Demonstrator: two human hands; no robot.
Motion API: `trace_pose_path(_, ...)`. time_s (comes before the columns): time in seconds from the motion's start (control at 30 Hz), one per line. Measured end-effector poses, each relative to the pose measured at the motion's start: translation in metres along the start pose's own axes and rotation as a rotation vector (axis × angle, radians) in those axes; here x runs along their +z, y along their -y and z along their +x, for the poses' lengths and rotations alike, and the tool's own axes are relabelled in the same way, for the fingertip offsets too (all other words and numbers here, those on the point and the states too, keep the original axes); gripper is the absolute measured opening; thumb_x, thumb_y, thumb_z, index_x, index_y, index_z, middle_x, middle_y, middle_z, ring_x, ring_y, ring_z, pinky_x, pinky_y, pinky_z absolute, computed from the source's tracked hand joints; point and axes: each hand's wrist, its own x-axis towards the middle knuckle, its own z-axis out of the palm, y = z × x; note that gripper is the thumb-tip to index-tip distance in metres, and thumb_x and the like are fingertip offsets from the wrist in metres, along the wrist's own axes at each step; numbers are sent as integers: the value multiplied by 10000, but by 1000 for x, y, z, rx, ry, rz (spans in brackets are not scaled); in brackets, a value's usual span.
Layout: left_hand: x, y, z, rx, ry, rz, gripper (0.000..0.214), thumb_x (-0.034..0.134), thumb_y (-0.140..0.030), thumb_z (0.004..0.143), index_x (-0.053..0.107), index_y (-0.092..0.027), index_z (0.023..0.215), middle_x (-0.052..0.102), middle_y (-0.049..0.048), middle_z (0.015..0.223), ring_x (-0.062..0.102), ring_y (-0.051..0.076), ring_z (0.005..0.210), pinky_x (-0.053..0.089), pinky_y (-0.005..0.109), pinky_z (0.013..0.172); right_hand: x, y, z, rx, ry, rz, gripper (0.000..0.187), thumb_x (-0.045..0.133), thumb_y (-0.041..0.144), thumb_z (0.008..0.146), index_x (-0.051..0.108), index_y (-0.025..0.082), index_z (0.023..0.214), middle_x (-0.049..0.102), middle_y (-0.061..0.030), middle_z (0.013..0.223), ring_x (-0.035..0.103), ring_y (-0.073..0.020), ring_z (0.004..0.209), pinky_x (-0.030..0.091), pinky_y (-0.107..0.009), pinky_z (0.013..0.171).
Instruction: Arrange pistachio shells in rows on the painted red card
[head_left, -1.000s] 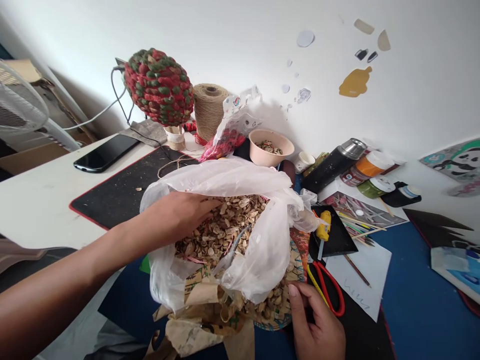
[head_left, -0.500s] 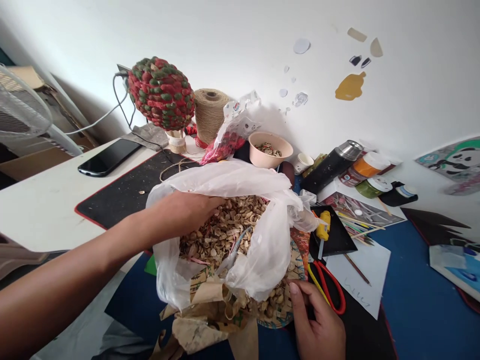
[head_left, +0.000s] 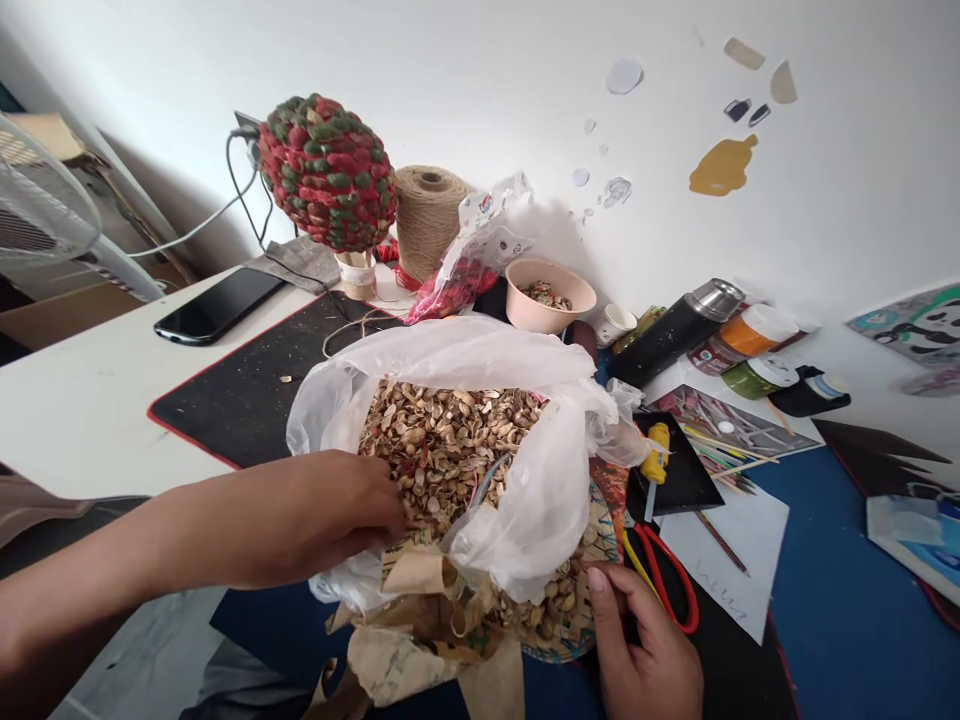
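Note:
A white plastic bag (head_left: 536, 510), its mouth spread wide, holds a heap of brown nut shells (head_left: 450, 450). My left hand (head_left: 330, 510) is at the bag's near left side with its fingers curled down at the shells; whatever they hold is hidden. Under the bag lies a round tray (head_left: 604, 520) with a blue-stitched rim and more shells on it. The thumb and forefinger of my right hand (head_left: 645, 640) pinch this tray's right edge. Torn brown paper (head_left: 397, 665) hangs over the front of the bag.
Red-handled scissors (head_left: 675, 580) and a black tray with a yellow glue gun (head_left: 656, 450) lie to the right. Behind stand a pink bowl (head_left: 544, 310), a twine spool (head_left: 431, 225), a red-green ball (head_left: 330, 175) and a black flask (head_left: 667, 340). A phone (head_left: 217, 305) rests at left.
My left hand has drawn back from the far left part of the shells towards the bag's near left side. My right hand stays at the tray edge. The view has shifted slightly.

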Motion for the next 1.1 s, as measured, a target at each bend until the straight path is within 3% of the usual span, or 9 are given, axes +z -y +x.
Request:
trace_pose_path(0.1,-1,3,15,37,115,-80,275,648,-147,1194,880,-290,1233,922,51,1183,874,233,1137,671,275,1028,0,-1,0,-12,8,-4,670,683,891,1121,933,283,991,938,-53,992,879,-250,862,643,-285,834)
trace_pose_path(0.23,-5,16,36,54,-50,-43,407,649,-191,1199,839,-304,1540,788,112,1687,795,300,1501,661,377,1247,0,-1,0,-14,4,-9,670,689,892,1118,933,281,995,935,-52,1001,883,-244,873,636,-281,854)
trace_pose_path(0.3,-10,21,39,14,-172,-32,428,632,-242,1222,808,-313,1605,731,119,1763,768,315,1555,655,427,1289,0,-2,0,-17,7,-8,663,691,885,1122,935,282,999,933,-52,1004,885,-242,877,635,-278,855)
trace_pose_path(0.4,-18,24,31,-32,-316,-16,345,612,-337,1259,855,-300,1501,805,108,1659,807,303,1490,673,434,1270,-1,-2,0,-27,0,-18,654,685,869,1133,934,279,1001,936,-58,1001,882,-246,864,643,-285,840)
trace_pose_path(0.57,-19,25,12,-109,-383,43,334,623,-429,1265,895,-309,1418,889,79,1499,877,293,1305,714,443,1192,-1,0,-1,-22,10,-19,638,691,864,1133,926,288,993,934,-46,993,870,-235,846,638,-276,823)
trace_pose_path(0.83,8,47,24,-154,-222,243,434,544,-401,1231,894,-296,1464,844,114,1597,853,347,1363,697,543,1223,-6,-10,6,-126,21,-71,582,682,777,1181,937,283,1009,946,-37,988,897,-208,817,659,-226,781)
trace_pose_path(0.93,3,39,22,-176,-326,257,438,525,-414,1253,880,-308,1486,889,101,1489,876,321,1275,710,488,1166,-9,-16,10,-247,85,-84,501,735,698,1175,951,279,1008,948,-34,955,907,-193,766,661,-189,723)
trace_pose_path(1.0,-7,30,19,-181,-397,262,414,531,-417,1263,886,-307,1444,901,100,1433,871,320,1251,695,485,1164,-10,-18,10,-201,67,-98,545,698,717,1189,952,267,1014,952,-57,981,910,-211,789,675,-211,732)
trace_pose_path(1.1,-21,17,14,-131,-345,193,349,561,-381,1265,897,-289,1281,915,88,1285,865,290,1142,688,430,1072,-13,-21,11,-170,54,-109,582,695,756,1177,960,263,1018,956,-69,990,911,-225,794,692,-226,752)
